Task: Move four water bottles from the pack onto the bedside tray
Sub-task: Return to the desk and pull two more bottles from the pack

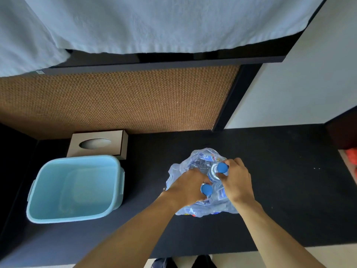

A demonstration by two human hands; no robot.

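Observation:
A crumpled clear plastic pack (197,161) of water bottles stands on the black table, right of centre. Two blue caps show: one bottle (221,168) at the pack's far right, another bottle (206,189) nearer me. My right hand (236,180) is closed around the neck of the far bottle just under its cap. My left hand (186,187) presses on the pack's wrap beside the near cap; its fingers are partly hidden in the plastic. A light blue plastic tray (36,192), deep and with nothing in it, sits on the table to the left.
A brown tissue box (117,141) stands behind the tray against a woven brown wall panel (116,99). A white cloth (154,26) hangs over a dark ledge above. The black table (289,180) runs right to an orange object (352,157) at the edge.

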